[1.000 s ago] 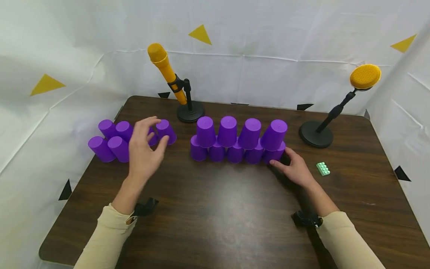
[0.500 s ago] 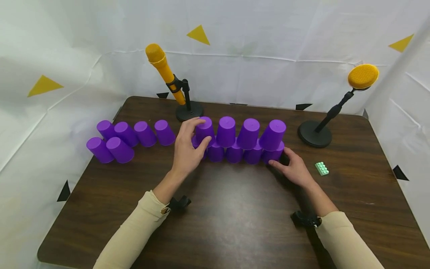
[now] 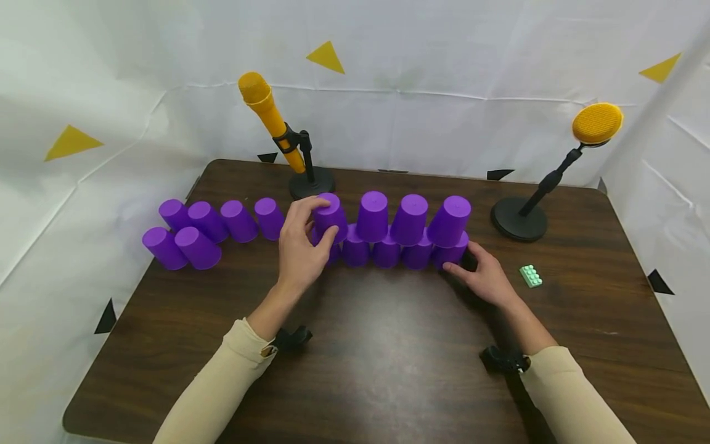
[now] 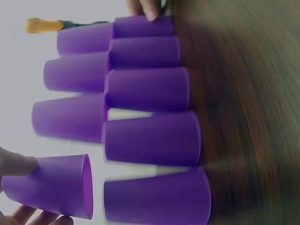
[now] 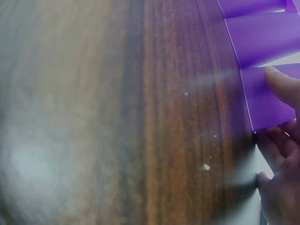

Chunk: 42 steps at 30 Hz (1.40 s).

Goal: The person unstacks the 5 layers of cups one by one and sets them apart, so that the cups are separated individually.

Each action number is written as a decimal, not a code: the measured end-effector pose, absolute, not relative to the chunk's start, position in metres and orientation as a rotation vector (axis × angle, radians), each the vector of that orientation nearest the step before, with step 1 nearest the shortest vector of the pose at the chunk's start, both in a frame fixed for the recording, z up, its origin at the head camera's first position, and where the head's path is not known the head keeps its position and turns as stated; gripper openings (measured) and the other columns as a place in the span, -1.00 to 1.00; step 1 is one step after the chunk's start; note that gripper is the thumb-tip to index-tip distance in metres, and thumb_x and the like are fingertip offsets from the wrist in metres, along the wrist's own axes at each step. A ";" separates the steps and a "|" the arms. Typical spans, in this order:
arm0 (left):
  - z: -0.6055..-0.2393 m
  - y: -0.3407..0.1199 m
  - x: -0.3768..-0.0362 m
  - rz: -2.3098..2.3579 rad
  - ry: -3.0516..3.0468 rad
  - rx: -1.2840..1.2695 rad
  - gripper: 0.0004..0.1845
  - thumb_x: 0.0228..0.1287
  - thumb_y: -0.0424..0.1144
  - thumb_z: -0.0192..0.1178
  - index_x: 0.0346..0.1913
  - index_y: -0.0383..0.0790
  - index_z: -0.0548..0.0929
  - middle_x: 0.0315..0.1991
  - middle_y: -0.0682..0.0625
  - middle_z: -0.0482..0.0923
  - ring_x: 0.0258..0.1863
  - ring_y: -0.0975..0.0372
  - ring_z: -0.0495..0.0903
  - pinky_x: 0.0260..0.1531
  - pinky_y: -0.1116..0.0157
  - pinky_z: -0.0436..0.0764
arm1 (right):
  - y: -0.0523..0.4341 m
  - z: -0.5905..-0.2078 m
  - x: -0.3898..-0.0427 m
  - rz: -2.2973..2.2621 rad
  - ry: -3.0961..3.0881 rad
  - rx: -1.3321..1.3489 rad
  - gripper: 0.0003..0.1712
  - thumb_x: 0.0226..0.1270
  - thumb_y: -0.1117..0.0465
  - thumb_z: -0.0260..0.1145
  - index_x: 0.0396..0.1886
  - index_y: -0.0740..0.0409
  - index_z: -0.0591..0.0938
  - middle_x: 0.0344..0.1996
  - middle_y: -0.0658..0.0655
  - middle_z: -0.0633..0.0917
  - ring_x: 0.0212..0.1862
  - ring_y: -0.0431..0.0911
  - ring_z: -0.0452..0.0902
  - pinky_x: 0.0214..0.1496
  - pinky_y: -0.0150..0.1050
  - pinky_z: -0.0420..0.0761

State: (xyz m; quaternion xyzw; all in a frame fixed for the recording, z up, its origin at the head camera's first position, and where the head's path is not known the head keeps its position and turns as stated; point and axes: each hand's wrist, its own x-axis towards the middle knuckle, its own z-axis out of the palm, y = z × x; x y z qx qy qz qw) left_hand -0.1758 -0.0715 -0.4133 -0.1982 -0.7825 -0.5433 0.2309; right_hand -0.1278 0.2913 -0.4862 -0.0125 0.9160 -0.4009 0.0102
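My left hand grips an upside-down purple cup at the left end of an upper row. In the left wrist view this held cup is tilted, its rim apart from the lower cups. Three more upside-down upper cups stand on a lower row of several cups. At the row's right end, my right hand holds the last lower cup between thumb and fingers. That thumb presses on the cup's near side in the right wrist view.
Several purple cups stand upside down at the table's left. A yellow microphone on a black stand is behind the row. A round yellow microphone stands at the back right, and a mint toy brick lies right of my right hand.
My left hand has moved right from the loose cups to the upper row, taken hold of its leftmost cup and shifted it slightly left. The right hand has stayed on its cup.
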 end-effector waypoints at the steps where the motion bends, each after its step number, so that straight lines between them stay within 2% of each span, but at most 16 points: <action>1: -0.412 -0.077 -0.174 -1.504 -2.131 -0.533 -0.53 0.07 -0.51 0.40 0.07 -0.14 0.60 0.10 -0.03 0.49 0.06 0.18 0.53 -0.07 0.08 0.63 | 0.291 -0.486 -0.128 -1.252 2.861 -0.045 -0.22 0.27 -0.03 0.41 0.35 0.26 0.38 0.24 0.39 0.49 0.32 0.30 0.31 0.33 0.29 0.20; 6: -0.413 -0.118 -0.171 -1.488 -2.078 -0.394 -0.50 0.01 -0.54 0.43 0.06 -0.17 0.62 0.03 -0.07 0.53 -0.02 0.13 0.54 -0.15 0.01 0.63 | 0.290 -0.485 -0.127 -1.254 2.865 -0.057 -0.23 0.27 -0.02 0.41 0.34 0.27 0.38 0.23 0.40 0.50 0.32 0.30 0.31 0.32 0.28 0.21; 13: -0.436 -0.180 -0.175 -1.290 -2.182 -0.048 -0.53 -0.03 -0.51 0.46 -0.01 -0.17 0.62 -0.07 -0.08 0.51 -0.12 0.26 0.47 -0.17 0.13 0.58 | 0.291 -0.485 -0.126 -1.265 2.858 -0.056 -0.23 0.27 -0.01 0.41 0.35 0.27 0.37 0.24 0.39 0.48 0.33 0.29 0.29 0.33 0.29 0.20; 17: -0.451 -0.201 -0.179 -1.205 -2.266 0.069 -0.55 -0.03 -0.51 0.44 -0.03 -0.18 0.60 -0.12 -0.14 0.49 -0.15 0.17 0.45 -0.11 0.11 0.59 | 0.291 -0.485 -0.126 -1.267 2.852 -0.050 -0.22 0.28 0.00 0.41 0.36 0.27 0.36 0.24 0.39 0.48 0.33 0.30 0.29 0.32 0.29 0.20; 24: -0.465 -0.215 -0.181 -1.095 -2.397 0.125 -0.58 -0.01 -0.46 0.42 -0.04 -0.20 0.58 -0.18 -0.19 0.49 -0.16 0.01 0.48 -0.19 0.12 0.49 | 0.291 -0.485 -0.126 -1.266 2.856 -0.054 -0.23 0.28 -0.01 0.41 0.35 0.27 0.37 0.24 0.39 0.48 0.33 0.29 0.29 0.33 0.29 0.19; 33: -0.470 -0.218 -0.185 -1.062 -2.478 0.146 -0.58 0.01 -0.47 0.41 -0.03 -0.23 0.54 -0.13 -0.22 0.50 -0.17 -0.06 0.51 -0.15 0.01 0.49 | 0.291 -0.486 -0.127 -1.259 2.850 -0.049 -0.21 0.28 -0.02 0.41 0.36 0.26 0.36 0.25 0.38 0.48 0.34 0.28 0.28 0.34 0.28 0.19; 42: -0.472 -0.219 -0.184 -1.033 -2.449 0.126 -0.58 -0.01 -0.49 0.40 -0.05 -0.25 0.53 -0.15 -0.22 0.50 -0.21 -0.08 0.49 -0.18 0.02 0.45 | 0.290 -0.484 -0.126 -1.257 2.851 -0.035 -0.22 0.29 -0.02 0.40 0.36 0.27 0.36 0.25 0.39 0.47 0.35 0.30 0.27 0.33 0.29 0.18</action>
